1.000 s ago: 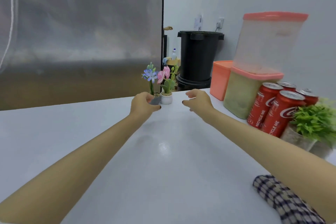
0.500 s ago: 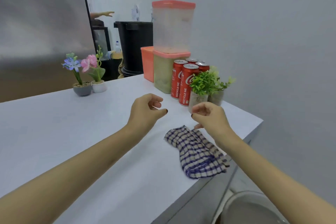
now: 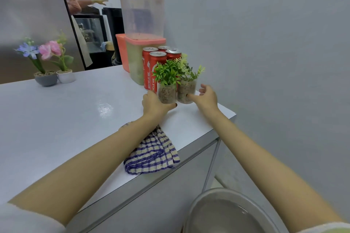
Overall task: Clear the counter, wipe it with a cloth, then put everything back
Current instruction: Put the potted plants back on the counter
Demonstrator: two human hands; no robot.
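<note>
Two small clear cups of pebbles with green plants stand side by side near the counter's (image 3: 66, 119) right end. My left hand (image 3: 153, 104) curls round the left plant cup (image 3: 167, 94), thumb along its base. Beside it, my right hand (image 3: 206, 97) lays its thumb against the right plant cup (image 3: 186, 91), while its fingers are spread just off the cup's right side. A blue-and-cream checked cloth (image 3: 153, 155) lies crumpled at the counter's front edge, partly under my left forearm.
Several red cans (image 3: 154, 66) stand right behind the plants, then a stack of two coral-lidded containers (image 3: 141, 11) and an orange box (image 3: 121, 53). Two flower pots (image 3: 51, 78) sit far left. A metal bowl (image 3: 227, 213) lies below the counter's corner. A person (image 3: 79, 4) stands beyond the fridge.
My view swung right from the flower pots to the counter's end. Both hands left the flower pots, passed over the cloth and reached the two green plant cups.
</note>
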